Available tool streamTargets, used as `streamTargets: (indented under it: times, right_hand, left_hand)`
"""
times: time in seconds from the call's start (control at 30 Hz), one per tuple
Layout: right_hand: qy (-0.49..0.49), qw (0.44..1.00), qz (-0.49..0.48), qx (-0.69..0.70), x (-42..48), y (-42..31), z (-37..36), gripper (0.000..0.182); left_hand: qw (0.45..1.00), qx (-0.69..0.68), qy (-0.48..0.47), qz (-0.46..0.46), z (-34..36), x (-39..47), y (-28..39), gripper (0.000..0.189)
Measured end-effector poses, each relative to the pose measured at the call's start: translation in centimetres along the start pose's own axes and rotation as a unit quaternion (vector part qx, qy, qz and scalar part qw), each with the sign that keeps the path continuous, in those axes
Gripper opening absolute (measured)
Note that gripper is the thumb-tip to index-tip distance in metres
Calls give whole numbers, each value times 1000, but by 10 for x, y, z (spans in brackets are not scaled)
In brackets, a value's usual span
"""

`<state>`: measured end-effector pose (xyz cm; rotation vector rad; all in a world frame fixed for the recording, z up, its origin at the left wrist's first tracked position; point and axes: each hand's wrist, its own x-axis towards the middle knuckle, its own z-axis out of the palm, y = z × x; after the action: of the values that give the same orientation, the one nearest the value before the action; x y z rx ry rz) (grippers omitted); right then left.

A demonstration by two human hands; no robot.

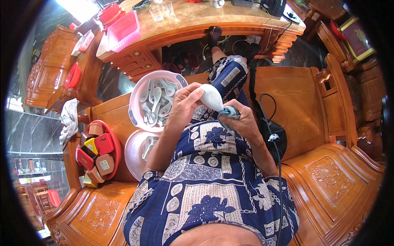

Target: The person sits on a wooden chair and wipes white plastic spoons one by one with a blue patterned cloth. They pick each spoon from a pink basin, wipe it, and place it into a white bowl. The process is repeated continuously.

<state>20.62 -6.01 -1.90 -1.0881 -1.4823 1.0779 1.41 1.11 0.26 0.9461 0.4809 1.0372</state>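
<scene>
Between my hands, above my lap, is a white ceramic soup spoon [211, 97] with the back of its bowl facing up. My left hand [187, 100] pinches the bowl's edge between thumb and fingers. In my right hand [244, 118] a bluish cloth [229, 114] is bunched around the spoon's handle, which it hides. To my left a pink-white basin [135, 101] holds several ceramic soup spoons [157, 97], some with small flower prints. A second pale basin [132, 153], nearer to me, has a few spoons [148, 144] in it, partly covered by my left forearm.
I sit on a carved wooden bench [286, 107]. A red tray [115, 147] of small boxes [104, 143] lies at far left, near a white cloth [69, 120]. A black cable [278, 172] runs along my right side. Ahead, a stone-topped table [190, 15] bears a pink basket [124, 32] and glasses [157, 13].
</scene>
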Motion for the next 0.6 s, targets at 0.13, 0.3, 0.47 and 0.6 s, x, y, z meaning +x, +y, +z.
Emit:
streamTargets:
  times: [0.13,0.3,0.47,0.6]
  right_hand:
    - [15,999,3,38,0,-6,1,24]
    - [38,994,57,88,2,-9,-5,26]
    - [75,991,74,85,4,-6,-6,24]
    - [73,992,58,90,5,-2,-6,24]
  left_hand:
    - [999,30,-22,-34,1,-3,-7,25]
    - [985,134,-73,-78,3,-6,-15,25]
    - [950,273,-135,-65,11,-9,-20,23]
    - [946,286,-141,-60,15,-8,-18,23]
